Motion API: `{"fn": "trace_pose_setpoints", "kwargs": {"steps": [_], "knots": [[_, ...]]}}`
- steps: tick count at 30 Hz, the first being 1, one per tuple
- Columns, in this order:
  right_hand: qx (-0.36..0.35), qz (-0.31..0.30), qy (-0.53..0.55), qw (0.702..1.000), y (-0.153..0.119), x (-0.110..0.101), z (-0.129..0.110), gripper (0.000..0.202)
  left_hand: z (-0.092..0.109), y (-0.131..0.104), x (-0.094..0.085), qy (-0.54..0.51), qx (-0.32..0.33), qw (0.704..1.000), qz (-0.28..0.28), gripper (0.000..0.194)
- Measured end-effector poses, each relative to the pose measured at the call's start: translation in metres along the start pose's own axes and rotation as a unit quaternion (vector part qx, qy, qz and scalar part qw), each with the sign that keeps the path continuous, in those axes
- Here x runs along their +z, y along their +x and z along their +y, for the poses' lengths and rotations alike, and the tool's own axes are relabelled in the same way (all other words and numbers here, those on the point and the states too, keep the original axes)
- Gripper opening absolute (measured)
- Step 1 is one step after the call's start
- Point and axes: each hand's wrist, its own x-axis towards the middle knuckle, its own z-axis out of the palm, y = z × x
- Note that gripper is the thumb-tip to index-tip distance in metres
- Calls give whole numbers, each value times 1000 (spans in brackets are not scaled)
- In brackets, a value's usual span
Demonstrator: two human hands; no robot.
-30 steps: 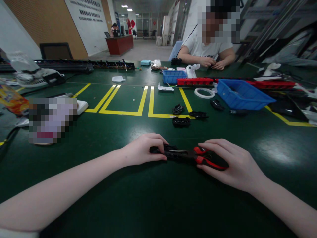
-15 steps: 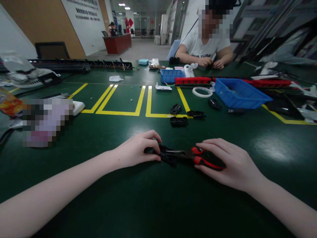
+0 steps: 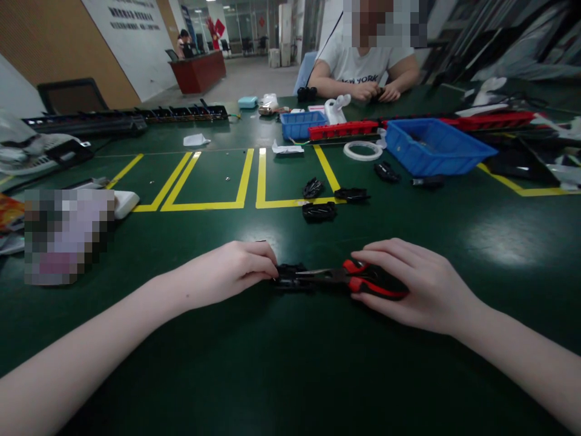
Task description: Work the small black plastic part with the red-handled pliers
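Pinched black part [image 3: 290, 284] in grip of left hand [image 3: 236, 266], held red-handled pliers [image 3: 334, 276] in right hand [image 3: 422, 284], nose over part, above green counter [image 3: 281, 369].

Past your green surface [image 3: 290, 363] you face grey floor [image 3: 252, 79], a red desk [image 3: 200, 72] and glass partitions [image 3: 245, 31]; leftward, a white wall [image 3: 145, 63] (it bears dark lettering [image 3: 136, 26]) meets brown panelling [image 3: 54, 48].

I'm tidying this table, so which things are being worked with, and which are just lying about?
In use:
red-handled pliers, in the right hand
black part, at the left hand

Lying about:
white ring
larger blue bin
smaller blue bin
loose black pieces, though possibly related
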Motion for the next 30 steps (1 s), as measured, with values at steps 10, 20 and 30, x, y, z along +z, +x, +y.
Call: {"fn": "trace_pose_setpoints", "kwargs": {"steps": [10, 20, 30], "knots": [[10, 8, 27, 1000, -1, 7, 1, 41, 1, 1, 2, 40, -25, 999, 16, 14], [12, 70, 14, 997, 0, 7, -7, 47, 10, 8, 13, -179, -27, 981, 76, 7], [38, 64, 32, 997, 0, 8, -11, 41, 10, 11, 21, -289, -65, 950, 94, 6]]}}
